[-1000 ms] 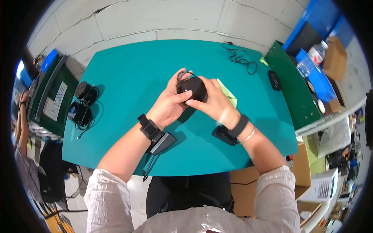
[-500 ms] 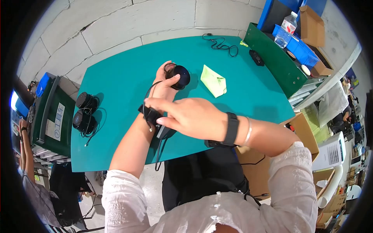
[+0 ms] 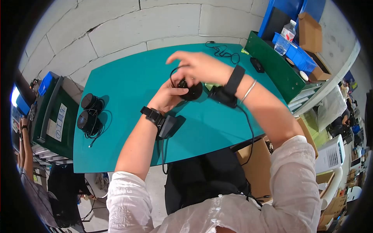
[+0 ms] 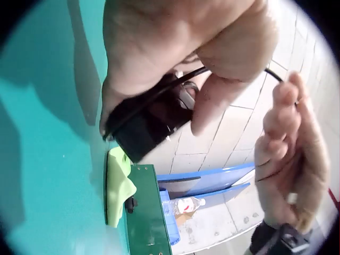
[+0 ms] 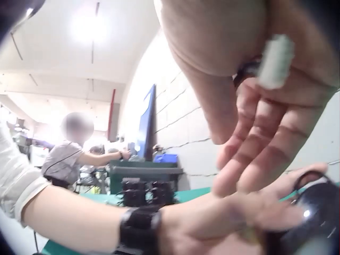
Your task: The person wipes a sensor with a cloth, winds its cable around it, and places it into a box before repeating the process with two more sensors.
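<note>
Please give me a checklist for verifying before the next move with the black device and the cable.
1. Left hand grips the device: ok, thumb over it.
2. Right hand has the cable: ok, it runs to the curled fingers.
3. Cable fully gathered: not ok, a length spans the two hands.
4. Plug end located: cannot tell; a blurred white piece shows at the right hand.
5. Cloth out of both hands: ok, it lies on the table.
6. Two other devices apart from the hands: ok, at the table's left.
</note>
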Tool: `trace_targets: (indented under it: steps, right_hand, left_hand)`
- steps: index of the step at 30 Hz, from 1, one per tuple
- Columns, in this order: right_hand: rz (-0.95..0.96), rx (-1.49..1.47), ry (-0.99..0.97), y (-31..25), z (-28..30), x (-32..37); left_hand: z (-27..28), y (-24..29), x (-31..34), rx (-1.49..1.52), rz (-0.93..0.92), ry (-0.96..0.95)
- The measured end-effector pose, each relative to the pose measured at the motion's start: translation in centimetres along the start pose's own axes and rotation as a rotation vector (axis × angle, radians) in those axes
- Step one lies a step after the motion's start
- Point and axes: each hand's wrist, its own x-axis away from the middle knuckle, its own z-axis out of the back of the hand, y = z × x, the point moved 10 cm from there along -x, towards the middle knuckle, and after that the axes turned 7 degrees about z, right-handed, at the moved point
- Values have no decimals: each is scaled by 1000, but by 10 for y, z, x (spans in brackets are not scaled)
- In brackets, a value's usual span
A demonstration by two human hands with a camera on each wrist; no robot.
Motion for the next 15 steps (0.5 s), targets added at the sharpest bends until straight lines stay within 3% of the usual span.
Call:
trace_targets:
  steps: [2, 4, 5, 6, 8, 10, 12, 15]
  right_hand:
    - [26, 256, 83, 36, 30, -7]
    - [93, 275, 153, 80, 27, 1]
    - [160, 291, 224, 85, 31, 4]
    - [58, 153, 309, 89, 29, 14]
    - [187, 265, 440, 95, 23, 21]
    - [149, 283, 458, 92, 12, 30]
    - [-97, -213, 571, 126, 2, 37]
    - [-69, -363, 544, 134, -5, 35]
  left_hand:
    - [-10, 8, 5, 66, -10, 15]
    - [-22, 16, 6, 169, -33, -89]
    - [-17, 16, 4, 218, -51, -92]
    - [-16, 16, 3, 213, -59, -94]
    - [0, 14, 2, 259, -96, 32]
    - [5, 11, -1, 270, -95, 42]
    - [14, 12, -1, 317, -142, 113]
    - [20, 11, -3, 282, -186, 147]
